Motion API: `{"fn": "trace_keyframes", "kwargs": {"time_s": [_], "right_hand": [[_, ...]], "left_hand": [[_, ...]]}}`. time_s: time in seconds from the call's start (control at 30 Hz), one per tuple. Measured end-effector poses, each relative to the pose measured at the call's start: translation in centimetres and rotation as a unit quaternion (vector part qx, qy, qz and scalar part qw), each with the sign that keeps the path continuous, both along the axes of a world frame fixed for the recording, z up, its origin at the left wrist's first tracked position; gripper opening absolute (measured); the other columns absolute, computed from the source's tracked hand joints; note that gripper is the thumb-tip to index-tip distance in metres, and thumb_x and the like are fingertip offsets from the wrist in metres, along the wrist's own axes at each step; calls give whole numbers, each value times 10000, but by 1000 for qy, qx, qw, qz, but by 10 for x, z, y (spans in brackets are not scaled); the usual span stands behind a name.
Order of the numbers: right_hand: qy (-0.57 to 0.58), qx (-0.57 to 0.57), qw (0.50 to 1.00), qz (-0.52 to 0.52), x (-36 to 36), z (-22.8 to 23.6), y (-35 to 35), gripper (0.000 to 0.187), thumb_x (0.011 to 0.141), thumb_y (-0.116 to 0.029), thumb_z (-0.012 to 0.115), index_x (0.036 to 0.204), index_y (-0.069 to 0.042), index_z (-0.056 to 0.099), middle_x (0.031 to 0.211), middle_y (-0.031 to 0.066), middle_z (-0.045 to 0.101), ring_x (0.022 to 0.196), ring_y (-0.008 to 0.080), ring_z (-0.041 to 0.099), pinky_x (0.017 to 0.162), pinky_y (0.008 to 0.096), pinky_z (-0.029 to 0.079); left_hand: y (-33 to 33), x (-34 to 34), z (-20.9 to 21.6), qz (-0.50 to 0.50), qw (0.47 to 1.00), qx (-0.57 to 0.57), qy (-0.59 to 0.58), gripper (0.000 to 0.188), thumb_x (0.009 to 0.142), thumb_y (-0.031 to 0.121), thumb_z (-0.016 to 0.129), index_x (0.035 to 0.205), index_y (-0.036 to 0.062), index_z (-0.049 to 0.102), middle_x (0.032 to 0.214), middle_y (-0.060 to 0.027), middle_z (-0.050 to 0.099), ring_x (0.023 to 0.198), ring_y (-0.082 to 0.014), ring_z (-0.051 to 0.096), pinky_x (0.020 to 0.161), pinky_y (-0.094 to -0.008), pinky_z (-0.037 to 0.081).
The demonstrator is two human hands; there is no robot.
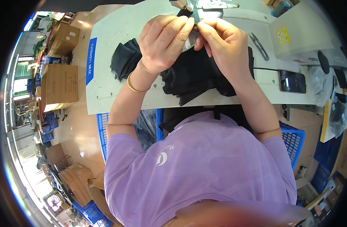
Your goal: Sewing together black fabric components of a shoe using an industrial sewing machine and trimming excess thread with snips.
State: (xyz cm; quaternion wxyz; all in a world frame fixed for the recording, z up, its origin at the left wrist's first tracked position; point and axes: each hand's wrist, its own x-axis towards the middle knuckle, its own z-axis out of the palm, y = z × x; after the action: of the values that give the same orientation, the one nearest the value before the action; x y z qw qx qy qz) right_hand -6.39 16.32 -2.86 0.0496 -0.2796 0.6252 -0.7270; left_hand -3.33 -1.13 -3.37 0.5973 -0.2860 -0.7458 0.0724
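Pale tabletop, room toward left edge — left hand, right hand, both pinching dark fabric

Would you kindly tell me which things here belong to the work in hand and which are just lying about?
Apparently for the job:
dark fabric strip, at the fingers
metal sewing-machine parts
black fabric pile
smaller dark pile

Apparently lying about:
snips
black rectangular object
cardboard box

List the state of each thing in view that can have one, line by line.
Left hand: pinched at the cloth strip
Right hand: pinched at the cloth strip
Cloth strip: held between the fingertips
Black fabric pile: loosely layered on the table
Dark cloth bundle: folded, unheld
Thread snips: lying flat, unheld
Clear plastic bag: crumpled
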Motion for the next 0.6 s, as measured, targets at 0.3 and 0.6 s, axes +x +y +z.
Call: {"fn": "trace_keyframes", "kwargs": {"time_s": [0.3, 0.6], "right_hand": [[-19, 32, 999, 11, 3, 0, 7, 193, 909, -170, 597, 868, -23, 715, 599, 1, 658, 517, -1, 465, 479, 202, 335], [-20, 33, 999, 25, 6, -3, 10, 184, 910, -160, 592, 855, -27, 707, 606, -2, 666, 509, -4, 458, 470, 203, 329]], "left_hand": [[-4, -11, 2, 0, 1000, 26, 11, 305, 593, -61, 702, 880, 28, 753, 837, -52, 679, 751, -201, 651, 667, -286, 523], [-1, -18, 0, 8, 999, 49, 15, 313, 587, -55, 726, 891, 22, 722, 833, -59, 673, 725, -213, 626, 660, -310, 486]]}}
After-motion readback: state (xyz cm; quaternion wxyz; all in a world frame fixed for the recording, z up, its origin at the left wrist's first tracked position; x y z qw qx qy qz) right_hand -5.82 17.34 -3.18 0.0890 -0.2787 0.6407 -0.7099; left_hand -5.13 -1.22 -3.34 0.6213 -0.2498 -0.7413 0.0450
